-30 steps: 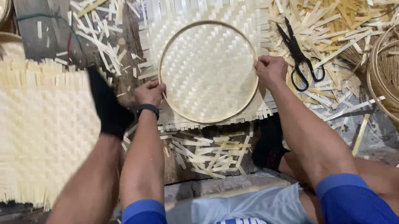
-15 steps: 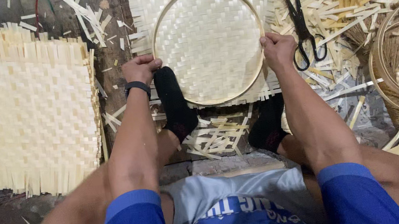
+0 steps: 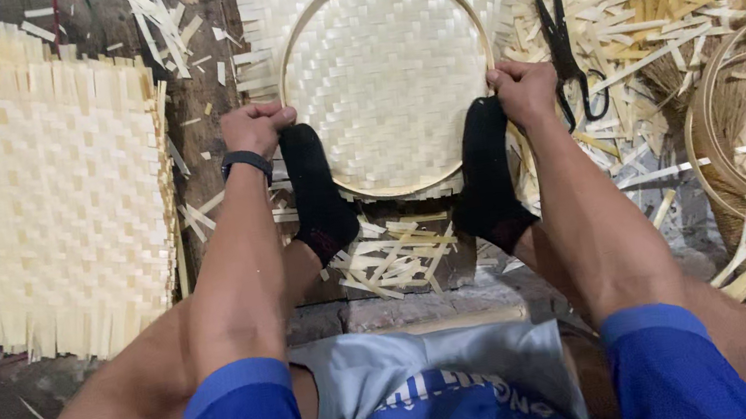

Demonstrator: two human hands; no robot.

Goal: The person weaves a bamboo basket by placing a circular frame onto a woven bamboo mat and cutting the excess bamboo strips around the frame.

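Both hands [image 3: 256,127] [image 3: 524,91] grip round woven tray [image 3: 386,81], lying flat

I see bare forearms below short, bright blue sleeves, over a light grey shirt front with a blue printed patch. My left hand [image 3: 256,127] carries a black wristband [image 3: 247,162], my right hand [image 3: 527,91] nothing. Both feet wear black socks [image 3: 317,193].

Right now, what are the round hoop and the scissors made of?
The hoop gripped by both hands looks like thin bent bamboo or wood: pale tan, matte, matching the woven mat inside it. The scissors look like dark metal, though the finish is hard to judge.
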